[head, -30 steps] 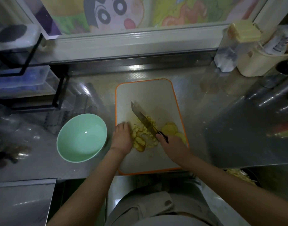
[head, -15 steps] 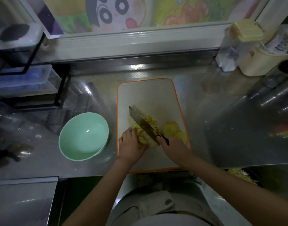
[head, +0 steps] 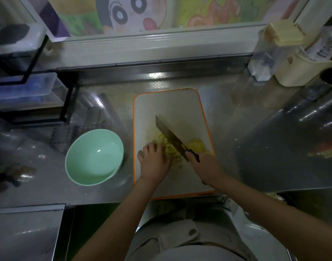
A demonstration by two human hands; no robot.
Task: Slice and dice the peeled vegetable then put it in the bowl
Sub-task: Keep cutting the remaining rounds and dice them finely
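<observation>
Orange-rimmed board (head: 170,106) is sitting with its near edge at the bench (head: 108,191) lip. Dicing is under way. Left grip (head: 154,162) is pressing spread fingers on the dice (head: 175,162). Right grip (head: 204,166) is clasping the knife (head: 170,137) handle, with the blade lying across the pile. Uncut slices (head: 197,146) are lying right of the blade. Next move is probably chopping these, then scooping everything left over the board rim into the bowl (head: 94,157) just beside it.
</observation>
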